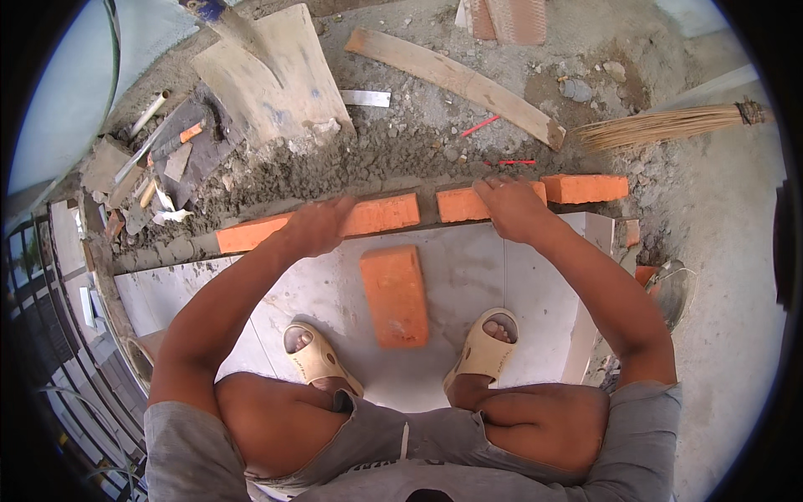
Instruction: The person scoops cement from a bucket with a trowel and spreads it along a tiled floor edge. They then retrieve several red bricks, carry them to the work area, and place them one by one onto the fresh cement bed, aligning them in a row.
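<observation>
Seen from the head camera, a person squats over pale tiles (pixel 288 305), both arms stretched forward and bowed outward around the knees, backs of the hands turned up. The left hand (pixel 322 227) lies across a stretch of orange brick (pixel 381 214), fingers close together and bent over it; the hand hides whether this is one brick or two. The right hand (pixel 512 209) drapes over the right part of a neighboring brick (pixel 458 204), fingers slightly parted and curved over its top; whether either hand pinches or merely presses cannot be told. The bricks stand in a row along the tiles' far edge, against rough gray mortar (pixel 293 171), with a gap between the two under the hands. An end brick (pixel 585 189) sits to the right; a loose brick (pixel 395 297), flat and rough-faced, lies between the sandals (pixel 319 358).
</observation>
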`<state>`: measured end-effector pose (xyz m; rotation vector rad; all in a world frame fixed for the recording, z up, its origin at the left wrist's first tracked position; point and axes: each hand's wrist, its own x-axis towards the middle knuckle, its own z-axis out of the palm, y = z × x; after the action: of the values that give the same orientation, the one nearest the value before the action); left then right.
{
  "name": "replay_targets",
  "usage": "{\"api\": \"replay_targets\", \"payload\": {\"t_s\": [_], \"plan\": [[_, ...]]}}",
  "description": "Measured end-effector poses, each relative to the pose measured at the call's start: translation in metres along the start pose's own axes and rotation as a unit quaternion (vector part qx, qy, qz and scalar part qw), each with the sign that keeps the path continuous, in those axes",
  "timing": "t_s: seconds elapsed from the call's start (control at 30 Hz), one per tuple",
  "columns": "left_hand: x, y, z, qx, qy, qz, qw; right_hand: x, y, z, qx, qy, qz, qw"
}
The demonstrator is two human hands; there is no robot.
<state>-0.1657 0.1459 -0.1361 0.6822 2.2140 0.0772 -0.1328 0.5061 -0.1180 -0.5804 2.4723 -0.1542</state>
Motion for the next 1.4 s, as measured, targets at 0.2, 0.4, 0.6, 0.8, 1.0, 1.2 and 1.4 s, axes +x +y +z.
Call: {"api": "replay_targets", "payload": {"t_s": [0.2, 0.4, 0.6, 0.8, 1.0, 1.2, 1.4], "plan": [[0.002, 0.007, 0.003, 0.021, 0.048, 0.024, 0.998, -0.015, 0.006, 0.018, -0.011, 0.056, -0.01, 0.998], [-0.008, 0.017, -0.011, 0.076, -0.019, -0.005, 0.997, -0.068, 0.05, -0.004, 0.01, 0.139, 0.027, 0.99], [-0.008, 0.073, -0.044, 0.11, 0.052, 0.054, 0.991, -0.102, 0.146, -0.033, -0.035, 0.001, 0.173, 0.984], [0.038, 0.138, -0.054, 0.125, 0.072, 0.121, 0.982, -0.088, 0.161, -0.007, -0.048, -0.032, 0.147, 0.987], [0.073, 0.177, -0.034, 0.077, 0.071, 0.08, 0.991, -0.081, 0.165, 0.005, -0.023, -0.017, 0.136, 0.99], [0.097, 0.183, -0.014, -0.003, 0.061, 0.008, 0.998, -0.08, 0.171, 0.013, -0.024, 0.019, 0.113, 0.993], [0.103, 0.185, -0.007, 0.006, 0.08, -0.015, 0.997, -0.081, 0.169, 0.002, 0.015, -0.008, 0.109, 0.994]]}}
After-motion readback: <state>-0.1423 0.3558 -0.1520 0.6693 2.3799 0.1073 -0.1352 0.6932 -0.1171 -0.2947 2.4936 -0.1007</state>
